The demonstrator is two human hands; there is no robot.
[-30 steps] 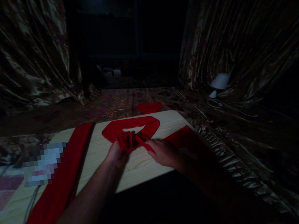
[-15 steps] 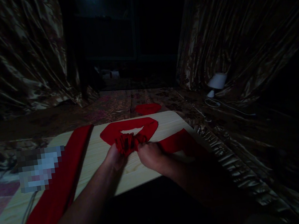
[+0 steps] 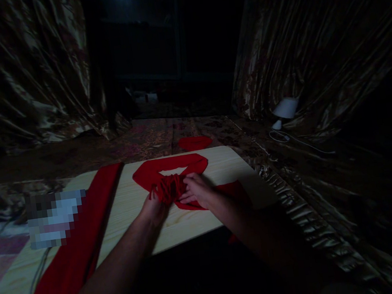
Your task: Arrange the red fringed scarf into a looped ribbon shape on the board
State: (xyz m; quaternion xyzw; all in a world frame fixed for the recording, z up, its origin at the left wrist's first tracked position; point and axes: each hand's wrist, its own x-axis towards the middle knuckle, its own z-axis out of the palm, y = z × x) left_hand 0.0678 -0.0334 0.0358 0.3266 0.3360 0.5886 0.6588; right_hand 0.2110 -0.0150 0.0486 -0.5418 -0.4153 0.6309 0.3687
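A bunched, pleated part of a red fabric strip [image 3: 168, 190] lies between my two hands over the light wooden board [image 3: 130, 223]. My left hand [image 3: 154, 207] is closed around the left end of the gathers. Against their right side my right hand [image 3: 199, 191] pinches the cloth, its lower fingers more stretched out. A flat tail of red fabric [image 3: 231, 191] runs out to the right, partly behind my right wrist. Just beyond the gathers a loop of red fabric [image 3: 169, 163] lies on the board. My fingertips are partly hidden by the folds.
A long folded red cloth [image 3: 81, 234] crosses the board's left side, next to a blurred-out item [image 3: 59, 218] with a cable. Another red piece [image 3: 195, 142] lies beyond the board. A small white lamp [image 3: 285, 108] stands at the right by the curtains [image 3: 296, 32].
My right hand has loosened from a fist, its fingers now straighter at the gathers. The right-hand tail of the fabric has shifted and lies lower. My left hand keeps its hold.
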